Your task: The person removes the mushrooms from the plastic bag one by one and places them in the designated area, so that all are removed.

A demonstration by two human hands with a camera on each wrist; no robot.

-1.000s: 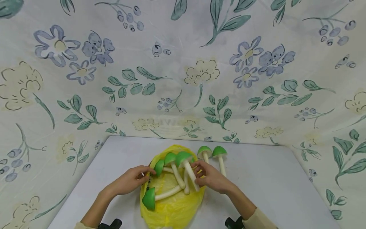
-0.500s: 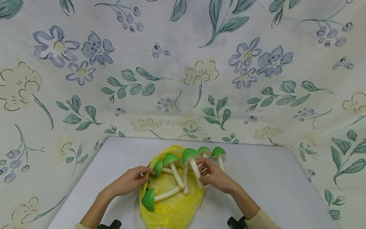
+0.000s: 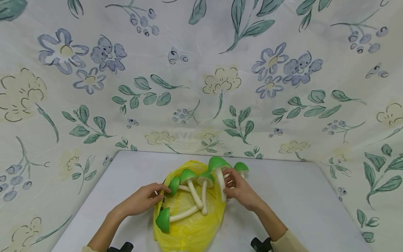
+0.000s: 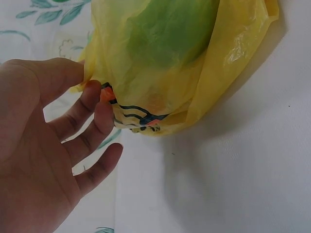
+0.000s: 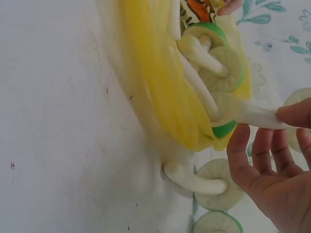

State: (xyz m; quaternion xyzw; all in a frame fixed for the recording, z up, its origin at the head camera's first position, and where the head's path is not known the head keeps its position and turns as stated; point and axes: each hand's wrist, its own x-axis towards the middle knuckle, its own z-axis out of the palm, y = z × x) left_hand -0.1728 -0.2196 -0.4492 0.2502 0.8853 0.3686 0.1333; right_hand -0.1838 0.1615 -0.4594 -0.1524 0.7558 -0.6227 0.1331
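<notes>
Head view: I'm seeing the tabletop carrying a bag. The left hand is pinching the bag's edge; the right hand is gripping a mushroom by its stem, fingers closed, at the bag's right rim.

A right hand has shifted a green-capped mushroom across the yellow bag to its right rim, nearer the tabletop's far edge, baring another mushroom's cap inside.

Glossy, crinkled plastic bag
</notes>
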